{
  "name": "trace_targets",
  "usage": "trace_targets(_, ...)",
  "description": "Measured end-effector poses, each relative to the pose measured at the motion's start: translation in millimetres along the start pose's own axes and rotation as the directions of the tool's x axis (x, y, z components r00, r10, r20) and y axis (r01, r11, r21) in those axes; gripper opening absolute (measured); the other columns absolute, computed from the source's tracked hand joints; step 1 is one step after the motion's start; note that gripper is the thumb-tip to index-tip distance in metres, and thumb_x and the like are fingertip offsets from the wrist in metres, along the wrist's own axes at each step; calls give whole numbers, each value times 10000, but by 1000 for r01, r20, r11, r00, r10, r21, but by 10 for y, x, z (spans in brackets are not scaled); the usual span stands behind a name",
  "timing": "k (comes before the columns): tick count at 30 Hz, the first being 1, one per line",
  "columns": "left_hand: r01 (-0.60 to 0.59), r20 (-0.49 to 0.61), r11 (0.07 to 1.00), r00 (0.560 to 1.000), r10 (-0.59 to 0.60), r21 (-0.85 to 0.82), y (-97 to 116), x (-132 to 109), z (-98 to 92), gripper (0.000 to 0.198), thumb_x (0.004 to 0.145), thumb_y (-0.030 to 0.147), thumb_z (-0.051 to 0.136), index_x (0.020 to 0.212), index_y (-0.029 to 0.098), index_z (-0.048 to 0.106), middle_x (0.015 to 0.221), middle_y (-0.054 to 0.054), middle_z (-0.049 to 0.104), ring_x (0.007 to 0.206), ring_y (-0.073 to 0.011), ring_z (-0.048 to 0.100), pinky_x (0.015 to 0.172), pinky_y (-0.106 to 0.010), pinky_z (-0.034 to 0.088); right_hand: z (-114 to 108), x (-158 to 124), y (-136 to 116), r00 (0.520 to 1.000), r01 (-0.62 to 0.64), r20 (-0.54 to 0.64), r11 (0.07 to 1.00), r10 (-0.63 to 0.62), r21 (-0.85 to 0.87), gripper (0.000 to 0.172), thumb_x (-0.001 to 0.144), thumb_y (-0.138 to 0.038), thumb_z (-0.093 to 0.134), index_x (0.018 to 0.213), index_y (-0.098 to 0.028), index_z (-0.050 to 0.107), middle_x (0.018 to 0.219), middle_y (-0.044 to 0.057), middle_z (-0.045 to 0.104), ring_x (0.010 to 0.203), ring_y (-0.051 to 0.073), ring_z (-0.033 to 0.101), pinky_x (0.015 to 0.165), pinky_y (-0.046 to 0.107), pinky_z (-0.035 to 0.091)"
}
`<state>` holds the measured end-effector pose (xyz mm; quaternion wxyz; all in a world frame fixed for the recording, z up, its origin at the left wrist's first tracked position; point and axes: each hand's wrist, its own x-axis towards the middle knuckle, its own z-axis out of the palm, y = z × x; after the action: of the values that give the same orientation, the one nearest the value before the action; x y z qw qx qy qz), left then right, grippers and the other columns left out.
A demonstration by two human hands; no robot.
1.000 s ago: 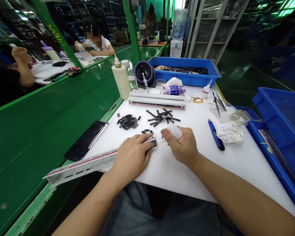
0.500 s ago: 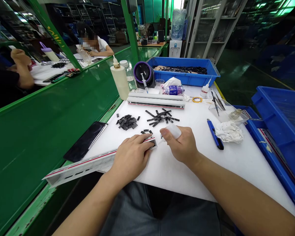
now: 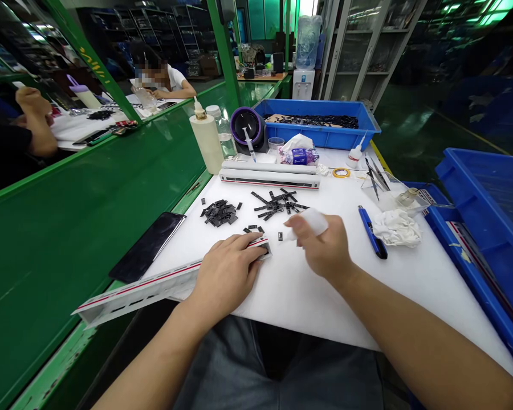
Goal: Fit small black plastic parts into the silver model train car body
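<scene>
My left hand (image 3: 228,270) lies over a long white model train car shell (image 3: 132,291) with red stripes and window openings, its fingers gripping the right end. The shell slants down past the table's left edge. In my right hand (image 3: 327,245) is a small white squeeze bottle (image 3: 317,221), tilted with its tip toward the left; the tip is blurred. A single small black piece (image 3: 280,236) rests between the bottle and the shell. Beyond my hands lie a pile of small black rectangles (image 3: 220,213) and a heap of black strips (image 3: 277,204).
More white shells (image 3: 269,175) lie across the back, before a tissue pack (image 3: 299,156) and a blue bin (image 3: 325,136). A blue cutter (image 3: 373,233) and crumpled white cloth (image 3: 397,228) lie right. A dark tablet-like slab (image 3: 147,247) is left. Co-workers sit beyond the green partition.
My right hand has moved right with the squeeze bottle, away from the shell's end, and the small black piece now shows fully. My left hand stays on the shell.
</scene>
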<state>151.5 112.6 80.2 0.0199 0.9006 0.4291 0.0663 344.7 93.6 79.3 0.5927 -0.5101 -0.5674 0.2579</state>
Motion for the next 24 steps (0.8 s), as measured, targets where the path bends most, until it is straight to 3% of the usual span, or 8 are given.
trace_targets(3, -6, 5, 1000, 1000, 6, -2, -4, 5, -4, 272, 920, 236, 484, 1063, 278, 711, 1361, -8, 595, 1164, -278, 585, 949, -479, 514, -220, 157, -5, 985, -111, -101, 963, 139, 246, 427, 856, -585, 536, 728, -189, 631, 509, -14, 496, 426, 115, 422, 418, 264, 328)
trace_targets(6, -12, 4, 1000, 1000, 12, -8, -11, 2, 0, 280, 922, 239, 476, 1068, 278, 712, 1370, -13, 590, 1162, -284, 587, 940, -484, 517, -492, 360, 32, 975, -145, -96, 906, 198, 397, 397, 832, -582, 488, 763, -212, 612, 512, -14, 464, 435, 130, 430, 426, 274, 357)
trace_targets(8, -14, -6, 1000, 1000, 14, -14, -16, -6, 10, 281, 924, 242, 474, 1070, 277, 711, 1369, -14, 591, 1159, -286, 590, 937, -488, 518, -631, 461, 73, 965, -192, -71, 865, 252, 464, 322, 786, -535, 540, 767, -219, 597, 610, 22, 554, 524, 152, 518, 463, 278, 409)
trace_targets(11, -17, -15, 1000, 1000, 17, -17, -18, -17, 23, 278, 927, 241, 475, 1074, 275, 709, 1373, -14, 588, 1161, -286, 589, 944, -495, 513, -705, 526, 146, 958, -235, -12, 806, 287, 544, 226, 729, -418, 617, 837, -219, 621, 892, 66, 677, 753, 185, 633, 545, 275, 478)
trace_targets(14, -18, -14, 1000, 1000, 18, -19, -16, -26, 23, 273, 923, 233, 482, 1066, 274, 711, 1376, -15, 585, 1167, -287, 585, 948, -497, 510, -648, 529, 233, 957, -255, 18, 807, 290, 533, 294, 739, -375, 623, 1003, -248, 649, 1039, 48, 684, 899, 188, 652, 632, 279, 517)
trace_targets(17, -22, -15, 1000, 1000, 22, -15, -12, -34, 15, 264, 920, 230, 492, 1062, 279, 710, 1379, -11, 583, 1170, -286, 583, 951, -498, 508, -569, 530, 330, 957, -265, -9, 883, 291, 386, 395, 708, -345, 683, 1095, -272, 654, 1037, 20, 688, 923, 182, 651, 728, 309, 528)
trace_targets(20, -27, -9, 1000, 1000, 27, -3, -9, -39, 12, 255, 927, 236, 494, 1061, 276, 706, 1385, -9, 578, 1177, -283, 577, 952, -497, 507, -535, 537, 414, 964, -243, -100, 969, 246, 35, 383, 660, -301, 737, 1032, -222, 692, 1061, 38, 701, 985, 207, 641, 851, 358, 503)
trace_targets(24, -30, -6, 1000, 1000, 30, 4, -15, -34, 20, 264, 936, 236, 480, 1071, 278, 702, 1389, -11, 575, 1173, -282, 576, 944, -494, 509, -540, 543, 481, 966, -243, -190, 862, 174, -444, 264, 707, -257, 681, 965, -203, 686, 970, 47, 723, 895, 211, 651, 839, 376, 487)
